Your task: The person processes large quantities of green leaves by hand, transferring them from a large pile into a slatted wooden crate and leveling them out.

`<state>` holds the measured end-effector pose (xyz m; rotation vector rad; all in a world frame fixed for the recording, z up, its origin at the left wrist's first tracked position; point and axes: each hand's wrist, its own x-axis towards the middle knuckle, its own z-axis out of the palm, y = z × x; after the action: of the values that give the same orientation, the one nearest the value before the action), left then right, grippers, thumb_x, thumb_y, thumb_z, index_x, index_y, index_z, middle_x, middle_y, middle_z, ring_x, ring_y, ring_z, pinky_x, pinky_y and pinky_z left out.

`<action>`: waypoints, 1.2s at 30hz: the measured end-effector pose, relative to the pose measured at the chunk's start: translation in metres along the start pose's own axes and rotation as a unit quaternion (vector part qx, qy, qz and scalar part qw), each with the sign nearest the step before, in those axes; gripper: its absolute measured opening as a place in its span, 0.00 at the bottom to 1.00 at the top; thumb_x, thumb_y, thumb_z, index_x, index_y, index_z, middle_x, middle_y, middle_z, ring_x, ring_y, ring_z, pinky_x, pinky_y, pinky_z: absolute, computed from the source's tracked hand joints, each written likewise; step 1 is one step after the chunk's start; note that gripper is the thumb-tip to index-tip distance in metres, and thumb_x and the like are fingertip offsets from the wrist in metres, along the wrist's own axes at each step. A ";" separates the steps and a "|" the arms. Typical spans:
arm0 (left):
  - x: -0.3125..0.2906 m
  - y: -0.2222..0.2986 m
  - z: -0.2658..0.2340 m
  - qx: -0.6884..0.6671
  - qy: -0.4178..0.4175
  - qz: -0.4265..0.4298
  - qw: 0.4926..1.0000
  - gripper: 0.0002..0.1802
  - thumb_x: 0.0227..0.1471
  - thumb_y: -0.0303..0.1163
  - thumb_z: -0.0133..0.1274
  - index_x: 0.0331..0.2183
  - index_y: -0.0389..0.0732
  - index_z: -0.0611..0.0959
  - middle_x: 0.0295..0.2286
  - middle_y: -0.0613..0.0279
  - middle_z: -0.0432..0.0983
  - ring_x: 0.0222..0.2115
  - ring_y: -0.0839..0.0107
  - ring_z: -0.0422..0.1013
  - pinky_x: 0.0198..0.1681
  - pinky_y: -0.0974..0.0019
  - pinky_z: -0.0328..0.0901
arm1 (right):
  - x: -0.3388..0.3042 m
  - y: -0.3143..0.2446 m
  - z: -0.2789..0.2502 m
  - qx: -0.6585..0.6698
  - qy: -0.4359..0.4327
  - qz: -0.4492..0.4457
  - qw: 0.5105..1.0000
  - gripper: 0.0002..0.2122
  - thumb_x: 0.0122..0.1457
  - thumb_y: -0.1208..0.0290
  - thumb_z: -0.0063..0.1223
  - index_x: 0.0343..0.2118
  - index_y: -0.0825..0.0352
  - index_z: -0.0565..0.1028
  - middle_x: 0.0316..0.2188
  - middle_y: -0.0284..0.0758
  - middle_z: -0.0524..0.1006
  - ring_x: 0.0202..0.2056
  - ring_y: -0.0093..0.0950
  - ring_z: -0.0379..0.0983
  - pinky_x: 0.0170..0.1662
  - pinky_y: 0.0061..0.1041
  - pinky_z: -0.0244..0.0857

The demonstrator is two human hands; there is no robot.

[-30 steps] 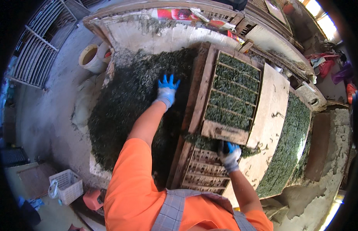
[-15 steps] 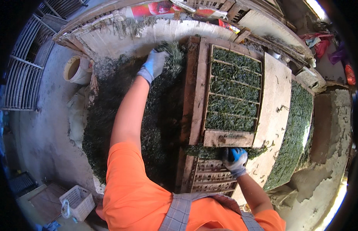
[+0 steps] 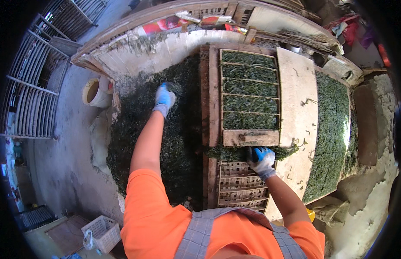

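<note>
Reaching out with the left hand [image 3: 164, 97], the person is closing gloved fingers on a clump of dark green leaf at the far end of the heap [image 3: 157, 146]; the fingers are curled round the clump, thumb hidden, so the tightness of the hold cannot be told. The heap is lying directly under and behind those fingers, spreading back toward the body along the worktop [image 3: 123, 64].

The right hand [image 3: 261, 159] is sitting at the near edge of the wooden frame [image 3: 250, 138], fingers bent over a ridge of leaf just beyond the fingertips; whether it is gripping or only pressing cannot be told. Judgement: this hand is steadying the frame while the other is fetching leaf.

Count: one frame, five leaf-filled rows beyond the right fingers; one slatted mat [image 3: 241, 183] under the wrist; one pale board [image 3: 297, 99] right of the fingers; one pressed green sheet [image 3: 332, 129] further right; one bucket [image 3: 94, 91] left of the left fingers; one white basket [image 3: 103, 232] near the body.
</note>
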<state>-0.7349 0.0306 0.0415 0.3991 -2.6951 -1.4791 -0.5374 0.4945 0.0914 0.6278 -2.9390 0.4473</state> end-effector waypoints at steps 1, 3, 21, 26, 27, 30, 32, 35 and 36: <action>0.005 -0.022 -0.020 -0.249 -0.004 -0.016 0.968 0.17 0.49 0.23 0.49 0.43 0.39 0.78 0.34 0.56 0.77 0.30 0.67 0.73 0.37 0.65 0.69 | 0.003 0.001 0.008 -0.003 0.004 -0.020 1.000 0.18 0.37 0.55 0.63 0.31 0.57 0.75 0.29 0.36 0.76 0.31 0.40 0.73 0.33 0.41 0.64; -0.006 -0.011 -0.056 -0.343 -0.018 -0.052 0.938 0.20 0.49 0.15 0.43 0.42 0.41 0.79 0.31 0.63 0.77 0.26 0.75 0.70 0.33 0.71 0.67 | 0.005 -0.004 0.005 -0.004 0.026 -0.042 0.999 0.18 0.37 0.54 0.63 0.31 0.57 0.75 0.28 0.37 0.76 0.30 0.40 0.73 0.33 0.41 0.65; -0.267 0.358 0.064 0.291 -0.086 0.269 0.914 0.33 0.49 0.35 0.57 0.57 0.46 0.67 0.42 0.43 0.71 0.41 0.55 0.73 0.43 0.57 0.69 | 0.060 -0.029 -0.160 0.691 0.043 0.039 0.721 0.15 0.59 0.79 0.55 0.49 0.70 0.72 0.40 0.32 0.78 0.43 0.25 0.73 0.47 0.22 0.68; -0.280 0.245 0.107 0.487 -0.198 0.226 0.820 0.39 0.52 0.38 0.54 0.63 0.49 0.57 0.58 0.48 0.56 0.57 0.51 0.59 0.58 0.51 0.59 | 0.010 0.019 -0.114 0.086 -0.039 0.090 0.991 0.16 0.47 0.71 0.61 0.42 0.57 0.77 0.42 0.39 0.78 0.41 0.40 0.76 0.47 0.33 0.70; -0.285 0.228 0.100 0.508 -0.212 0.216 0.806 0.37 0.54 0.38 0.51 0.63 0.49 0.57 0.59 0.49 0.56 0.58 0.51 0.57 0.60 0.51 0.56 | -0.002 0.029 -0.111 0.102 0.004 0.058 0.993 0.17 0.46 0.72 0.61 0.42 0.58 0.77 0.43 0.39 0.77 0.42 0.40 0.75 0.49 0.34 0.68; -0.294 0.161 0.104 0.323 -0.102 0.169 0.926 0.31 0.57 0.36 0.48 0.60 0.43 0.63 0.58 0.50 0.58 0.59 0.54 0.55 0.62 0.52 0.55 | -0.024 0.052 -0.098 0.205 0.140 0.068 0.966 0.16 0.44 0.79 0.56 0.40 0.63 0.78 0.40 0.40 0.78 0.45 0.41 0.72 0.51 0.33 0.66; -0.305 0.167 0.118 0.221 0.038 0.187 0.957 0.29 0.56 0.35 0.50 0.58 0.41 0.66 0.57 0.50 0.59 0.59 0.53 0.55 0.62 0.52 0.54 | -0.027 0.047 -0.102 0.225 0.288 0.190 0.911 0.14 0.46 0.83 0.52 0.38 0.66 0.79 0.37 0.41 0.78 0.43 0.40 0.72 0.49 0.32 0.66; -0.330 0.198 0.149 0.350 0.031 0.177 0.919 0.36 0.55 0.41 0.47 0.63 0.44 0.58 0.62 0.49 0.51 0.63 0.52 0.47 0.67 0.54 0.43 | -0.028 0.022 -0.084 0.192 0.207 0.116 0.952 0.19 0.46 0.83 0.51 0.44 0.64 0.76 0.40 0.41 0.76 0.41 0.38 0.72 0.48 0.34 0.67; -0.343 0.211 0.156 0.424 -0.077 0.173 0.886 0.37 0.57 0.45 0.44 0.64 0.45 0.55 0.64 0.51 0.47 0.65 0.54 0.42 0.67 0.53 0.42 | -0.031 0.016 -0.070 0.176 0.077 0.044 0.980 0.20 0.46 0.81 0.51 0.46 0.63 0.75 0.42 0.41 0.76 0.44 0.38 0.72 0.51 0.35 0.66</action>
<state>-0.4715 0.3505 0.1622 -0.2038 -3.1714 -0.1924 -0.5134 0.5413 0.1492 0.4713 -2.7658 0.9939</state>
